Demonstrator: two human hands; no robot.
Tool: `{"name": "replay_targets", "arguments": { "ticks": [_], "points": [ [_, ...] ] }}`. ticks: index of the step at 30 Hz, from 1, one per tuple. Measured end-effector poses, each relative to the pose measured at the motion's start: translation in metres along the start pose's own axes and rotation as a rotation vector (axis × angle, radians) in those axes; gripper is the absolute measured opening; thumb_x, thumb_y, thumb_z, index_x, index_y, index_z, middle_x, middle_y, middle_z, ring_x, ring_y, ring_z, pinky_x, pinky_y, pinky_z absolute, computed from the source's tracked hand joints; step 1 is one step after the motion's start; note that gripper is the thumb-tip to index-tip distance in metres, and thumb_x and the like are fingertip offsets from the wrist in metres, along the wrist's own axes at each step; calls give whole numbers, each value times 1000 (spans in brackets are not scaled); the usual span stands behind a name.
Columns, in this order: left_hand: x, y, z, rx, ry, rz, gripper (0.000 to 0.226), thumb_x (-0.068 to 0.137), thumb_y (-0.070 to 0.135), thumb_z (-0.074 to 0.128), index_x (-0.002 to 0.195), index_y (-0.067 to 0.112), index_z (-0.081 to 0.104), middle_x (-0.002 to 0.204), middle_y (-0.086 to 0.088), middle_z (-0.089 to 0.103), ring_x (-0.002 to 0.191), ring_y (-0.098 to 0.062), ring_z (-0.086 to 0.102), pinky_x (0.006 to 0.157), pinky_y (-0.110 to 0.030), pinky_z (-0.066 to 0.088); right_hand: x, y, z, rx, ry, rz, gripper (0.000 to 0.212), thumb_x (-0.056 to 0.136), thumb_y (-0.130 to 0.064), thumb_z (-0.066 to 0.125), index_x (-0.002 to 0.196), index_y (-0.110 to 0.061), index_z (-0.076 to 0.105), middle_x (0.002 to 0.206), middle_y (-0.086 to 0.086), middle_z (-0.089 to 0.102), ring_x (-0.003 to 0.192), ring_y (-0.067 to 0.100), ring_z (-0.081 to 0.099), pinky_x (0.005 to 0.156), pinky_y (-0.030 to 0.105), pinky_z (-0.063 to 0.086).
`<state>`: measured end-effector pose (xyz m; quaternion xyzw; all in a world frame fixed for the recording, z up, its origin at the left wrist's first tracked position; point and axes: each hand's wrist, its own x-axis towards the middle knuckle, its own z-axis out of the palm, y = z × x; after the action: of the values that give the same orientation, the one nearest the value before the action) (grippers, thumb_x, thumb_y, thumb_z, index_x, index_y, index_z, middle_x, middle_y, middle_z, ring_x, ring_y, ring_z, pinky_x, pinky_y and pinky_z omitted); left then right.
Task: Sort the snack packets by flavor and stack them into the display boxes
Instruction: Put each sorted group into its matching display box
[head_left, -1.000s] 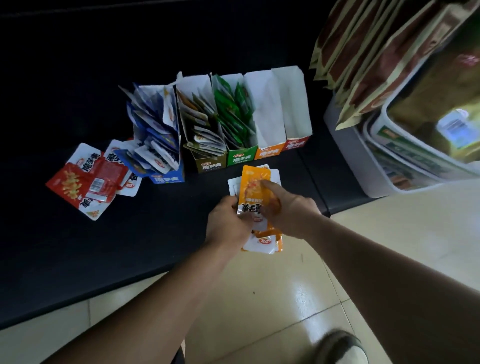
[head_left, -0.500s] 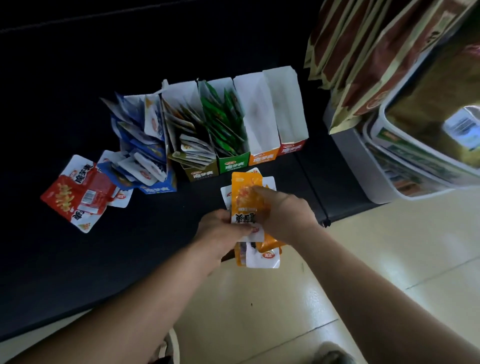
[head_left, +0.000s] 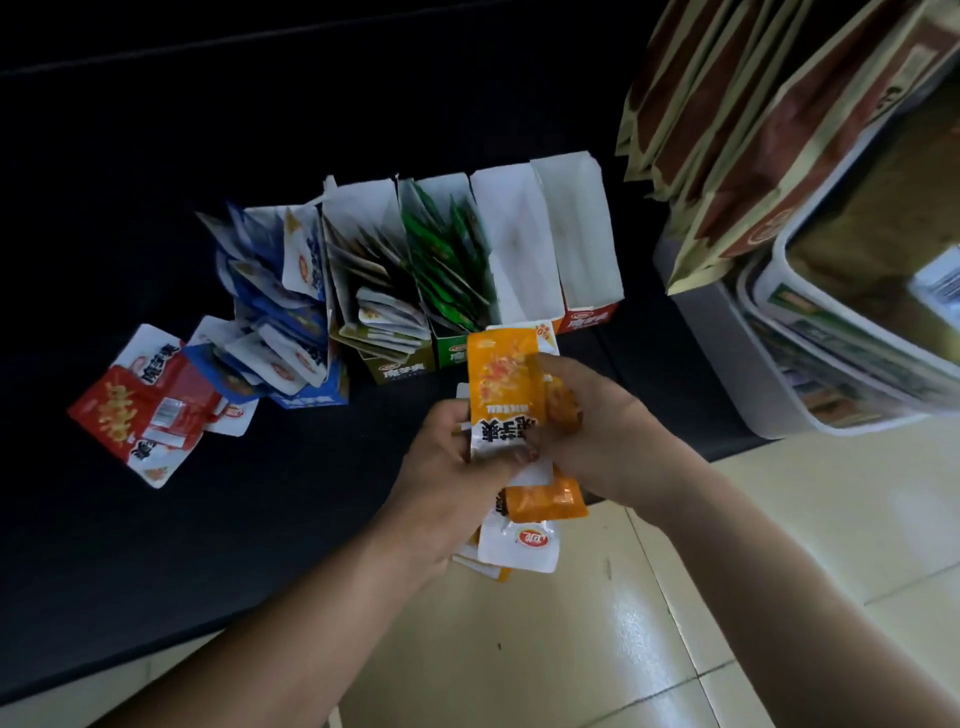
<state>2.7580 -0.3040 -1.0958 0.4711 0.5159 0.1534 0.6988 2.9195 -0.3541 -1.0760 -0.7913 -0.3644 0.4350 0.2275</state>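
Note:
My left hand (head_left: 447, 483) and my right hand (head_left: 597, 431) together grip a bundle of orange snack packets (head_left: 501, 387), held upright just in front of the display boxes. More orange packets (head_left: 545, 501) hang below my hands. Five boxes stand in a row on the dark shelf: a blue box (head_left: 306, 400) overflowing with blue packets, an olive box (head_left: 397, 371) with packets, a green box (head_left: 452, 353) with green packets, an empty orange box (head_left: 519, 249) and an empty red box (head_left: 587, 317). Red packets (head_left: 140, 410) lie loose at the left.
Large brown and gold snack bags (head_left: 727, 130) hang at the upper right above a white bin (head_left: 769, 384) of goods. The dark shelf (head_left: 156, 545) ends at a front edge over a cream tiled floor (head_left: 571, 649).
The view has shifted slightly; both hands keep holding the orange bundle and have lifted it a little closer to the boxes' fronts.

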Motion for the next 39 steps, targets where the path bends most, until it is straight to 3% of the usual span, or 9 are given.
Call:
{"name": "replay_targets", "arguments": {
  "ticks": [9,13,16,22,24,28,32,34,39],
  "points": [
    [-17,64,7,29,-82,171,30,99,25,69,116,49,65,108,7,78,93,-21,78,84,-56,63,-13,-36,-38,189,-39,-130,66,100,-20,62,151,-53,36,142,-12,50,118,18,62,91,40,61],
    [2,98,8,142,9,302,42,95,18,74,124,47,63,101,12,78,84,-11,78,71,-42,66,13,-50,-40,439,111,-186,54,98,-3,60,139,-37,58,111,-6,73,93,18,75,77,43,66],
    [24,113,16,286,36,256,37,89,5,73,112,34,70,92,2,79,79,-19,78,74,-53,64,33,-50,-33,517,221,-164,36,96,-4,64,126,-23,70,94,-2,74,77,19,77,74,47,66],
    [40,119,26,360,106,276,34,87,-1,67,107,25,72,87,0,78,78,-21,77,72,-52,65,60,-40,-34,653,144,-63,18,100,-7,64,115,-7,74,73,3,71,62,13,65,65,32,59],
    [41,119,23,378,128,312,34,88,0,66,111,25,71,90,2,77,80,-19,76,73,-49,66,63,-42,-31,610,96,-105,18,102,-11,62,113,-8,75,76,4,72,66,15,66,62,29,57],
    [47,121,19,375,137,355,31,89,3,66,106,29,72,90,7,77,83,-12,74,72,-31,64,67,-43,-29,638,128,-125,19,101,-10,64,117,-7,73,96,13,76,85,24,73,83,44,64],
    [60,119,25,211,149,332,60,93,21,73,148,25,50,130,5,67,109,-17,70,91,-40,62,76,-37,-38,646,207,-136,13,101,-16,66,109,-12,74,102,12,77,100,30,75,91,49,62],
    [58,114,22,165,196,378,62,96,25,72,152,24,46,140,5,60,117,-12,64,100,-37,57,71,-35,-39,638,186,-173,20,107,-20,54,105,-18,74,104,13,76,101,30,75,92,48,61],
    [45,85,-1,157,328,508,35,98,11,69,131,22,63,117,12,68,104,5,66,94,-17,55,60,-13,-31,498,249,-229,20,105,-25,57,118,-28,72,107,-3,73,104,19,72,96,46,60]
  ]
}}
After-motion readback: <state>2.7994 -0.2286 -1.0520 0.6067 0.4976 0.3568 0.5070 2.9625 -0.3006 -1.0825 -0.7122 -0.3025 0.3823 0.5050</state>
